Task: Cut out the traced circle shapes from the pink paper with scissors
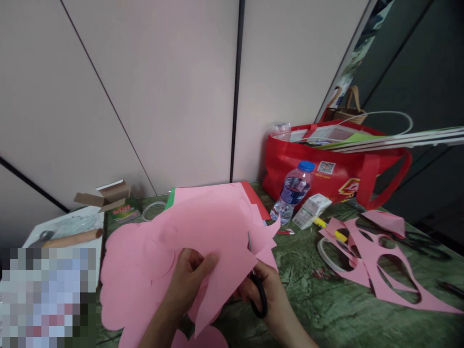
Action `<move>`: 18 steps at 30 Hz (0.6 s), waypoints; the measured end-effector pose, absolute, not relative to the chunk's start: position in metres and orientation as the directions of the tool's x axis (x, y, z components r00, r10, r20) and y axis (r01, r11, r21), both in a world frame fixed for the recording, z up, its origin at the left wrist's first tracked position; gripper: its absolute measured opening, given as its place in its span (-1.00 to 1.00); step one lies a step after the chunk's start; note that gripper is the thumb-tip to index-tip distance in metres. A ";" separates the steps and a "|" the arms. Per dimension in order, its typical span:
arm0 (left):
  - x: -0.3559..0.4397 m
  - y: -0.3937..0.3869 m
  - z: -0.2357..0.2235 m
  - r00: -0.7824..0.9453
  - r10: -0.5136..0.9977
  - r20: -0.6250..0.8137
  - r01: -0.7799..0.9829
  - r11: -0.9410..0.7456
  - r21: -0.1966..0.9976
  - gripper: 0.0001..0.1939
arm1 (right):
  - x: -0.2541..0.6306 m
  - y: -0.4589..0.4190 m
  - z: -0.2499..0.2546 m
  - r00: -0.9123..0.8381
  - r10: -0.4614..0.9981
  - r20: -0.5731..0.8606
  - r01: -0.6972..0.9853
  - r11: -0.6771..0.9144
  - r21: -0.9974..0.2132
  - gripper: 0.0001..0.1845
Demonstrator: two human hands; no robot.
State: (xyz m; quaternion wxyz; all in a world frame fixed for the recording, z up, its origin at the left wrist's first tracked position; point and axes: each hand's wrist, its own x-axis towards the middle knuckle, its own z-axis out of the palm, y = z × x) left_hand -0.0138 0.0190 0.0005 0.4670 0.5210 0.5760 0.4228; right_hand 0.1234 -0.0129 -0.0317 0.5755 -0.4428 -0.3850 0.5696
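A: Report on the left side, operator: your left hand (192, 270) grips a pink paper sheet (228, 280), its thumb pressed flat on the upper face; the other fingertips are partly hidden.

B: And your right hand (268, 282)?

A: Your fingers are wrapped around black-handled scissors (259, 299), the blades pointing up at the sheet's right-hand edge. Whether they are biting the paper, I cannot tell.

B: Where do you have that sheet?

A: Raised between your hands, over the green marbled tabletop (300, 275), with scalloped pink paper (123, 270) to its left. Well to your right, a pink offcut with oval holes (368, 261) overlaps a white ring (322, 251).
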 end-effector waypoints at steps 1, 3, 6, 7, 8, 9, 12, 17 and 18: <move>-0.014 0.019 0.001 -0.026 0.995 -0.094 0.211 0.098 0.972 -0.60 | 0.124 -0.013 -0.030 0.058 0.996 -0.069 -0.315 -0.048 -0.948 -0.78; -0.014 0.020 0.001 -0.039 0.996 -0.085 0.226 0.092 0.970 -0.61 | 0.124 -0.014 -0.027 0.066 0.995 -0.076 -0.312 -0.051 -0.949 -0.77; -0.016 0.020 0.002 -0.036 0.996 -0.083 0.231 0.089 0.969 -0.61 | 0.125 -0.014 -0.024 0.064 0.995 -0.080 -0.287 -0.058 -0.956 -0.76; -0.016 0.020 0.003 -0.042 0.995 -0.085 0.231 0.093 0.969 -0.61 | 0.125 -0.014 -0.024 0.065 0.995 -0.079 -0.281 -0.058 -0.958 -0.75; -0.016 0.020 0.004 -0.046 0.995 -0.090 0.231 0.099 0.968 -0.61 | 0.125 -0.014 -0.025 0.068 0.995 -0.074 -0.280 -0.053 -0.958 -0.74; -0.016 0.020 0.005 -0.052 0.994 -0.092 0.230 0.102 0.968 -0.61 | 0.125 -0.014 -0.026 0.070 0.995 -0.069 -0.281 -0.046 -0.959 -0.72; -0.016 0.020 0.009 -0.067 0.994 -0.085 0.226 0.098 0.969 -0.60 | 0.125 -0.014 -0.029 0.055 0.997 -0.055 -0.282 -0.037 -0.959 -0.70; -0.017 0.021 0.010 -0.063 0.996 -0.058 0.260 0.072 0.963 -0.62 | 0.127 -0.015 -0.031 0.045 0.998 -0.035 -0.296 -0.020 -0.955 -0.70; -0.017 0.021 0.010 -0.065 0.997 -0.049 0.274 0.065 0.960 -0.62 | 0.126 -0.015 -0.031 0.044 0.998 -0.041 -0.289 -0.027 -0.957 -0.70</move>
